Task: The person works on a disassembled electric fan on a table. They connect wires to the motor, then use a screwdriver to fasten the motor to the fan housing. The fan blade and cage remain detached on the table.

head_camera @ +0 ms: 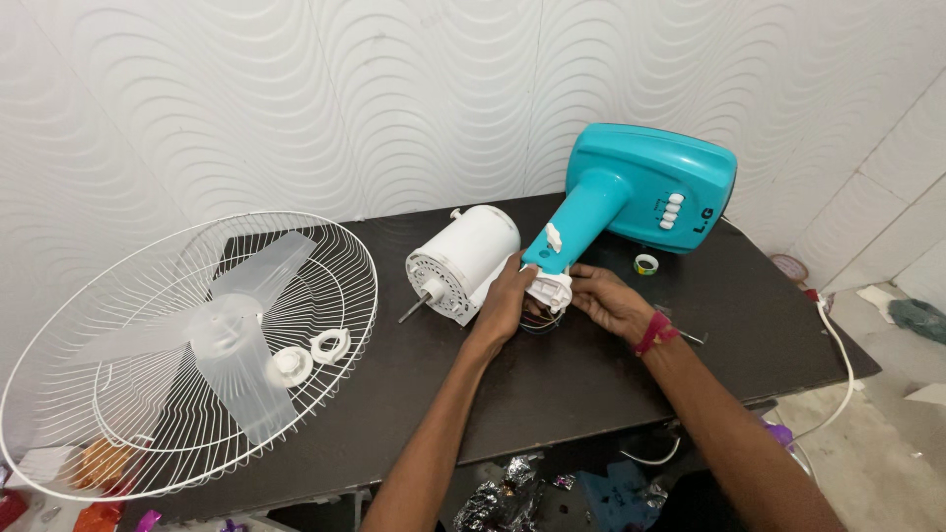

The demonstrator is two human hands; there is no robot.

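A white fan motor housing point(465, 259) with a metal shaft lies on its side on the dark table point(552, 384). A teal fan stand and base point(641, 192) lies tipped beside it, its neck ending at a white joint piece point(552, 289) with coloured wires below. My left hand point(505, 300) grips that joint piece from the left, against the motor. My right hand point(606, 300) holds it from the right, with a red thread band at the wrist.
A white wire fan guard point(118, 394) overhangs the table's left end, holding a translucent blade point(232, 340) and two white plastic nuts point(310, 355). A small tape roll point(645, 263) lies near the base. A white cord point(838, 345) hangs off the right edge. Clutter sits on the floor.
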